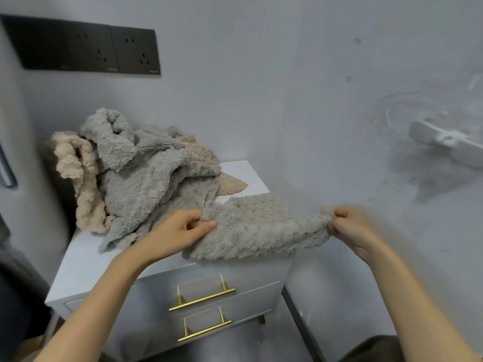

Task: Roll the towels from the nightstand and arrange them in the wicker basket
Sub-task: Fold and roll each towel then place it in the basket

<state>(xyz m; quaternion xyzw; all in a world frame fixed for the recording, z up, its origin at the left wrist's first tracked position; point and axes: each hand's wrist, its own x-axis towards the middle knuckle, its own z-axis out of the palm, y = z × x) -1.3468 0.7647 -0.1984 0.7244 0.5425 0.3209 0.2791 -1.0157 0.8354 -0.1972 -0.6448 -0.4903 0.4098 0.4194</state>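
A fluffy grey towel (256,226) is stretched between both hands over the front right part of the white nightstand (86,267). My left hand (177,231) pinches its left edge. My right hand (350,228) grips its right corner, out past the nightstand's right side. Behind them a heap of grey towels (146,173) and beige towels (75,163) lies crumpled on the nightstand top. No wicker basket is in view.
The nightstand has two drawers with gold bar handles (202,299). It stands against a grey wall with black sockets (86,48) at upper left. A white object (444,142) shows at the right, blurred. A dark edge (300,325) runs beside the nightstand.
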